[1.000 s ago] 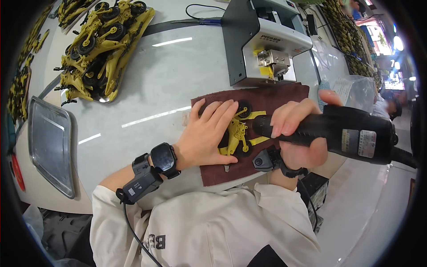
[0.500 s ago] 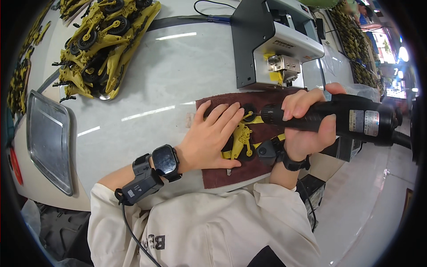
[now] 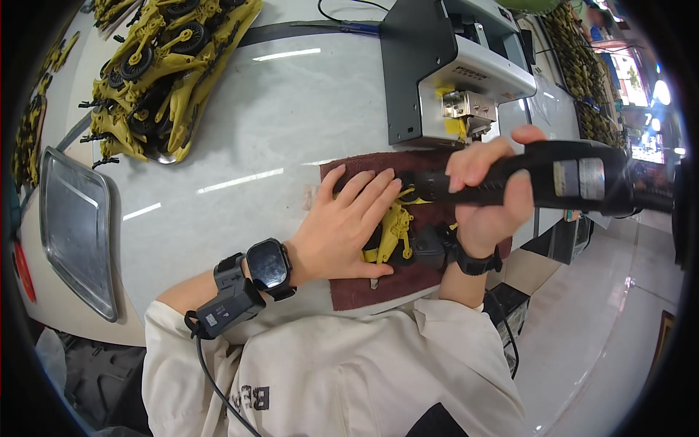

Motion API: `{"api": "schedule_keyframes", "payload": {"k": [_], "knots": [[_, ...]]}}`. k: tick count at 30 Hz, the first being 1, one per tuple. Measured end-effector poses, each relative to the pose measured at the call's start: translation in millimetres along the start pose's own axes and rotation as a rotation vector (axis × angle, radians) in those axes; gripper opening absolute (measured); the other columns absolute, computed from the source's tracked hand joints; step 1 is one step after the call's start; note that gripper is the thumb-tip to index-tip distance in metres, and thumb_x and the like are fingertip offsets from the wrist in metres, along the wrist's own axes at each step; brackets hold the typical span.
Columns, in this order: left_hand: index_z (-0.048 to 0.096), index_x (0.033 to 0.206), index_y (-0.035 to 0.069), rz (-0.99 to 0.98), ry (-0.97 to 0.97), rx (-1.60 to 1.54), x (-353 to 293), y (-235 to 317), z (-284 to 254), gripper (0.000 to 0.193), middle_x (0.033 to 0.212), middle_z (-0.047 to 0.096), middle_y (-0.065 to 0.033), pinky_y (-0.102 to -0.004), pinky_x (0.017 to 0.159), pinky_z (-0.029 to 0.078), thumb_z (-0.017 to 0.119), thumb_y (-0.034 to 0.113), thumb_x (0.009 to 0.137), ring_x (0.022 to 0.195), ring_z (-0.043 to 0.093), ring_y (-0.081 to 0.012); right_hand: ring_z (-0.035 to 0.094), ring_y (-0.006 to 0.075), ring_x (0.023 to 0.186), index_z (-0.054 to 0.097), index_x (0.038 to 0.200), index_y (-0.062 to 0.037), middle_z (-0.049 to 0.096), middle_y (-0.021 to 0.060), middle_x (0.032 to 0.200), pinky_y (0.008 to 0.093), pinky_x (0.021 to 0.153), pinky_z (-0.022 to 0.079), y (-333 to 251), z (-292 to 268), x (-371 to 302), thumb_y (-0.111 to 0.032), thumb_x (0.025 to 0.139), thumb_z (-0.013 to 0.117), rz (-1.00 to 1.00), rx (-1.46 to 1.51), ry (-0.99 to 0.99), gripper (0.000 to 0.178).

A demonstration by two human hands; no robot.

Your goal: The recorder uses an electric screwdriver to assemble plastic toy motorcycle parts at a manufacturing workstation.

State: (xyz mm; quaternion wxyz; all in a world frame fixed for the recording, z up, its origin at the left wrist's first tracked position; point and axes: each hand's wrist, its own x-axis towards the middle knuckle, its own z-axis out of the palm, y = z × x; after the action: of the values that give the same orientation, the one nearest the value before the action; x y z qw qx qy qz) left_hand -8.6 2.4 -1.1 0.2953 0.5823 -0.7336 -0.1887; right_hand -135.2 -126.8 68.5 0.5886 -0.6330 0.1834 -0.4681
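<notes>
A yellow toy motorcycle [image 3: 394, 231] with black wheels lies on a dark red cloth [image 3: 357, 291]. My left hand [image 3: 348, 218] rests across its left side, fingers stretched out and pressing it to the cloth, hiding part of it. Gripped in my right hand [image 3: 486, 186] is a black electric screwdriver [image 3: 542, 175], held nearly level. Its front end points left, at the toy's far wheel beside my left fingertips. Where exactly the bit touches is hidden. Both wrists carry black strapped devices; a dark smartwatch [image 3: 269, 264] sits on the left one.
Beyond the cloth stands a grey and white machine [image 3: 466, 73] with a metal head. A heap of yellow toy motorcycles [image 3: 156, 80] fills a tray at the far left. Nearer on the left lies a metal tray [image 3: 76, 233]. A blue-handled tool [image 3: 359, 28] lies at the back.
My right hand has shifted the screwdriver left and slightly away from me, its front end now closer to my left fingertips and over the far wheel. My left hand stays in place.
</notes>
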Motion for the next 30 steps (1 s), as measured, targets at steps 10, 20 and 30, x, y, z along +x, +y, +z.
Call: {"api": "schedule_keyframes", "payload": {"k": [10, 20, 30], "knots": [[0.035, 0.136, 0.001, 0.001, 0.001, -0.001, 2, -1, -1, 0.102, 0.139, 0.039, -0.0138, -0.0511, 0.105, 0.02, 0.073, 0.057, 0.06, 0.123, 0.038, -0.0313, 0.05, 0.0217, 0.054, 0.028, 0.128, -0.0034, 0.054, 0.012, 0.071, 0.035, 0.052, 0.043, -25, -13, 1, -0.046, 0.086, 0.058, -0.15, 0.129, -0.014, 0.067], [0.037, 0.136, 0.004, 0.011, 0.001, 0.001, 3, 1, -3, 0.1, 0.139, 0.039, -0.0139, -0.0507, 0.105, 0.021, 0.072, 0.058, 0.06, 0.123, 0.039, -0.031, 0.047, 0.0228, 0.05, 0.032, 0.125, -0.0032, 0.051, 0.0115, 0.065, 0.0396, 0.054, 0.042, -57, -31, 49, -0.056, 0.086, 0.047, -0.379, -0.074, 0.008, 0.067], [0.041, 0.135, 0.01, 0.021, 0.013, 0.019, 1, -1, -3, 0.093, 0.138, 0.038, -0.0148, -0.0517, 0.104, 0.022, 0.072, 0.057, 0.061, 0.122, 0.039, -0.032, 0.046, 0.0185, 0.05, 0.04, 0.122, -0.0079, 0.049, 0.0067, 0.063, 0.0364, 0.056, 0.04, -41, -19, 25, -0.045, 0.087, 0.052, -0.034, 0.105, -0.108, 0.052]]}}
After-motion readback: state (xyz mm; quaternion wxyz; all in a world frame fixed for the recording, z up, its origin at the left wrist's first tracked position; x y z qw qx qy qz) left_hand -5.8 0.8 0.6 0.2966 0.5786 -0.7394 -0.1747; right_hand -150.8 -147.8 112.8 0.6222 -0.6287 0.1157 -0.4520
